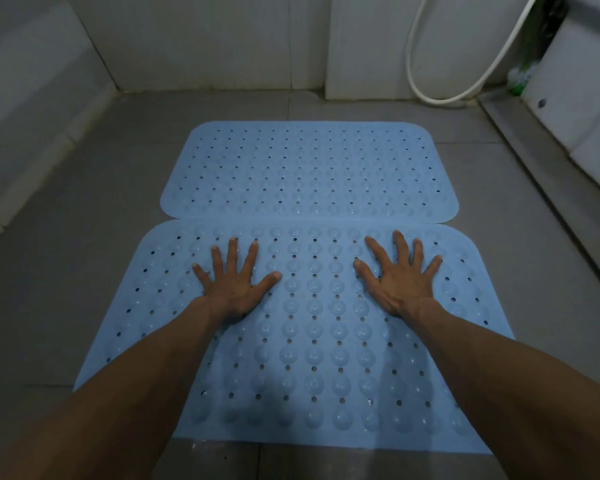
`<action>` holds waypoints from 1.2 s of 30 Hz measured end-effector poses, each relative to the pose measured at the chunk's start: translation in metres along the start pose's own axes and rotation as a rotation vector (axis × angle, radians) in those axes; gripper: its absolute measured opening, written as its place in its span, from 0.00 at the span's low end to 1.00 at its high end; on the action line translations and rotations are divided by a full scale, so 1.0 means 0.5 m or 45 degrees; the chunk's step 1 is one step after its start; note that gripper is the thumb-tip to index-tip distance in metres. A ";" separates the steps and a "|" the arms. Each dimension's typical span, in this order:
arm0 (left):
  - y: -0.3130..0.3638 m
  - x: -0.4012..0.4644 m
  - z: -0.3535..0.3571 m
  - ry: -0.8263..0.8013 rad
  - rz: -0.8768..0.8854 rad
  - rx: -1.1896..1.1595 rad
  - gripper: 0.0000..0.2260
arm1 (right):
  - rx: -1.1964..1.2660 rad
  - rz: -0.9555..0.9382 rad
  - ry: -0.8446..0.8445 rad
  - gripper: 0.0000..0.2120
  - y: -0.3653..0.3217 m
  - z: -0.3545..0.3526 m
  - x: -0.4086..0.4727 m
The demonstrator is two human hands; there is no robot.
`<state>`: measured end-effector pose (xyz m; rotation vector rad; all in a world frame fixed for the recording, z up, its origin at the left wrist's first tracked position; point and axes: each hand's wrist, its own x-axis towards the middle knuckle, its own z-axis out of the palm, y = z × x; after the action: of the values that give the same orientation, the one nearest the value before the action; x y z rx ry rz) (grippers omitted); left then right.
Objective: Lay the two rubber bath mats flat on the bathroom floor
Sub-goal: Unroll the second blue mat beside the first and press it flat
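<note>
Two light-blue rubber bath mats with holes and suction bumps lie on the grey tiled floor point(66, 237). The far mat point(309, 168) lies flat near the back wall. The near mat point(312, 341) lies flat in front of it, and their long edges touch. My left hand point(234, 282) presses palm-down on the near mat's left part, fingers spread. My right hand point(400, 277) presses palm-down on its right part, fingers spread. Neither hand holds anything.
White tiled walls point(205, 39) close the back and left. A white shower hose point(430, 95) loops down at the back right. A white fixture point(582, 98) and a raised ledge point(548, 174) run along the right, with a green-and-white item point(522, 79) behind.
</note>
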<state>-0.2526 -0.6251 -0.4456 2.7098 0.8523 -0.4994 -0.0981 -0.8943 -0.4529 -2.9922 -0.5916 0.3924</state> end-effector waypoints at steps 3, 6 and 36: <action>-0.007 0.004 -0.026 -0.080 0.015 -0.057 0.36 | -0.028 0.010 0.020 0.35 -0.003 -0.002 -0.002; -0.043 0.003 -0.039 0.097 0.118 -0.034 0.34 | -0.084 -0.036 0.169 0.36 -0.049 0.000 -0.010; -0.188 0.128 -0.021 0.497 0.327 0.011 0.29 | 0.078 -0.314 0.246 0.35 -0.501 0.076 0.046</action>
<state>-0.2565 -0.5146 -0.4744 2.9133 0.5683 0.0835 -0.1790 -0.6534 -0.4665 -2.8075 -0.8946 0.1010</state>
